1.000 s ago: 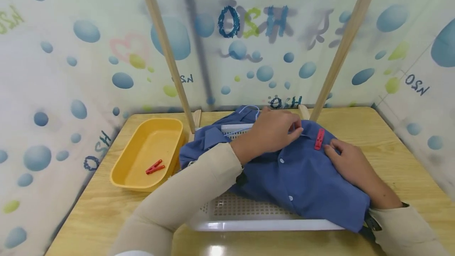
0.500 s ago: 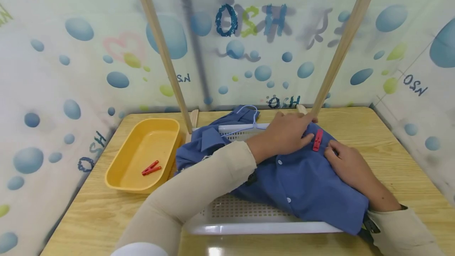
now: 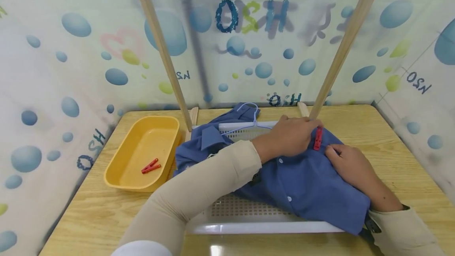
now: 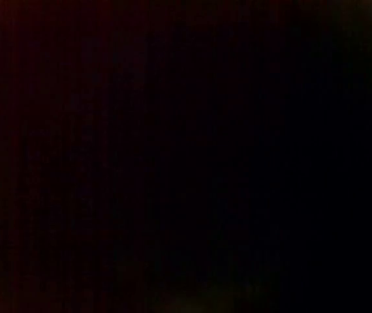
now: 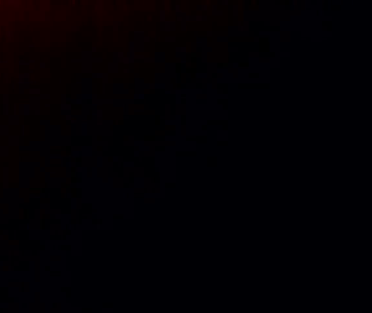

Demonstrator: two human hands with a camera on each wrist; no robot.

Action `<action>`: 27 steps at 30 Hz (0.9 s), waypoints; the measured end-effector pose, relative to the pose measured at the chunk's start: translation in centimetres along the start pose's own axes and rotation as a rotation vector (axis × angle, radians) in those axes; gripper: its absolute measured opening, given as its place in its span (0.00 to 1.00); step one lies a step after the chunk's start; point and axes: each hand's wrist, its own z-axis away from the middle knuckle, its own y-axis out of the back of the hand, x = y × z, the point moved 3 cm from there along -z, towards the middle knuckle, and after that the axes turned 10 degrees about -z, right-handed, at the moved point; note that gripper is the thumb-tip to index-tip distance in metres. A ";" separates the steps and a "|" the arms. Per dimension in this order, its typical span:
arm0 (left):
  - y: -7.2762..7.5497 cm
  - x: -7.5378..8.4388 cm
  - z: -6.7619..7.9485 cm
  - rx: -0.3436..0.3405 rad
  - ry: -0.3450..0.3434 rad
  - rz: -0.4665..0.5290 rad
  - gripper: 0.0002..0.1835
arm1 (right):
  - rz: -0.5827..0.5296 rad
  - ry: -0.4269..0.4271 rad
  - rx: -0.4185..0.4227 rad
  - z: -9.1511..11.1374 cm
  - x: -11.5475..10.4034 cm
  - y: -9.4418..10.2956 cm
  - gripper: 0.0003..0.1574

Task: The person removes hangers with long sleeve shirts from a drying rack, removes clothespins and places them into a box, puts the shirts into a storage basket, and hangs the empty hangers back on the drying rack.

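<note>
Only the head view is giving anything away here; both wrist views are showing near-blackness. A blue shirt (image 3: 316, 187) is lying over a white basket (image 3: 266, 228), a pale blue hanger (image 3: 255, 123) poking out toward eleven o'clock. The left hand (image 3: 291, 136) is meeting the top of a red clip (image 3: 318, 139) at its three o'clock; its fingertips are partly hiding, so I can't tell whether they're pinching. At its four o'clock, the right hand (image 3: 352, 167) is holding the shirt's edge, thumb and fingers narrowing together. A yellow tub (image 3: 122, 145) is sitting at the basket's nine o'clock, a second clip (image 3: 151, 166) lying inside.
</note>
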 end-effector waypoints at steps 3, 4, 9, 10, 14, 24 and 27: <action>0.2 0.0 0.1 0.030 0.002 -0.014 0.20 | 0.009 0.005 0.002 0.0 0.0 0.0 0.26; 0.2 0.0 0.2 0.038 0.003 -0.017 0.20 | 0.011 0.007 0.002 0.0 0.0 0.0 0.26; 0.4 0.1 0.4 0.065 -0.003 -0.008 0.17 | 0.014 0.010 0.004 0.0 0.0 0.0 0.26; 0.5 0.1 0.4 0.068 -0.003 -0.002 0.17 | 0.013 0.010 0.005 0.1 0.0 0.0 0.27; 0.5 0.0 0.4 0.106 -0.017 0.051 0.12 | 0.018 0.011 0.001 0.1 0.0 0.0 0.27; 0.2 -0.3 0.2 0.061 -0.061 0.300 0.05 | 0.045 0.034 -0.015 0.0 0.0 0.1 0.26; 0.1 -0.3 0.1 0.036 -0.058 0.332 0.04 | 0.054 0.037 -0.017 0.1 0.0 0.1 0.26</action>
